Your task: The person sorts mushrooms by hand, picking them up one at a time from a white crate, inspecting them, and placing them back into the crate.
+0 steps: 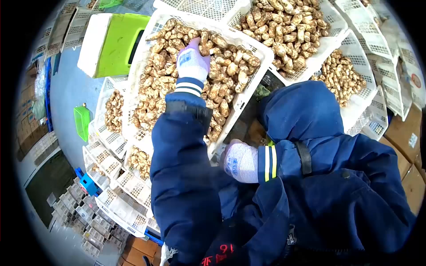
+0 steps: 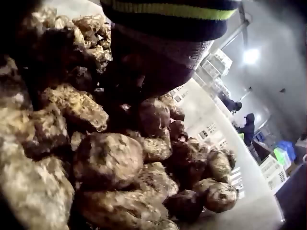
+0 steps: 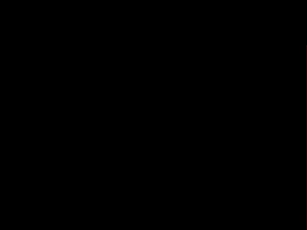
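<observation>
In the head view a white plastic crate is heaped with knobbly brown-and-cream tubers. My left hand, in a white glove with lilac fingers, reaches into its upper part. One tuber stands between its fingers and thumb, which pinch it. The left wrist view has the dark gloved hand down among tubers, its fingertips hidden. My right hand, gloved alike, is held low by the crate's near right corner. Its fingers face away, so I cannot tell what it holds. The right wrist view is black.
More tubers fill crates at the upper right and left. A white and green container stands left of the main crate, with a small green basket on the floor. Cardboard boxes are at the right. Another person stands far off.
</observation>
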`<state>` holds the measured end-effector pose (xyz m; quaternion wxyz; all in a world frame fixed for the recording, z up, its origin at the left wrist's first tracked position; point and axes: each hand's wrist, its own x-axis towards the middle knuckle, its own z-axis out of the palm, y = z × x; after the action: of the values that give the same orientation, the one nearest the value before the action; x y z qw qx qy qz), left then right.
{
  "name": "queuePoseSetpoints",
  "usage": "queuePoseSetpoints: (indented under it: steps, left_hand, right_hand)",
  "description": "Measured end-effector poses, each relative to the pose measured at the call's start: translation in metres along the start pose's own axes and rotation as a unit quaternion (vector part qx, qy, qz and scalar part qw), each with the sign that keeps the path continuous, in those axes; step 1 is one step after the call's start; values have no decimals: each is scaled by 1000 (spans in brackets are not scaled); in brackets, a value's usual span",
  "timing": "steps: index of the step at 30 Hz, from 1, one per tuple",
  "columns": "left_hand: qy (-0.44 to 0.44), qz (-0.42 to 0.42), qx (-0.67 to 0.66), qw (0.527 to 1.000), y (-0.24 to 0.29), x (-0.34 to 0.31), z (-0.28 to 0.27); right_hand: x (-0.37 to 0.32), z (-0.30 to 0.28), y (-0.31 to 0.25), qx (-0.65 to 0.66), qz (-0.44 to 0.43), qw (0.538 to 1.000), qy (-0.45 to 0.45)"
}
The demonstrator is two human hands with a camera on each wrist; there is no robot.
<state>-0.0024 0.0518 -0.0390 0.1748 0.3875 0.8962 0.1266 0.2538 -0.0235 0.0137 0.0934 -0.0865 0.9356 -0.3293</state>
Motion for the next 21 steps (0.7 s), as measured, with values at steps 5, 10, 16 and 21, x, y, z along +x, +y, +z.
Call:
queuePoseSetpoints:
  steps: [5,10,16,21]
  left_hand:
    - [3,-11,-269,963,2,-2,12]
    - [-34,-81,-246,965,10,0,2]
    - [0,-230,-140,963,40,10,-9]
    - [156,-253,-376,878,9,-30,-34]
  right_hand:
    - [-3,27,2,135,8,991,11]
    - [11,-14,-1,-2,-60,986,-154]
    - [12,-21,-3,5,-90,987,-133]
    - [2,-28,-5,-32,-96,989,-105]
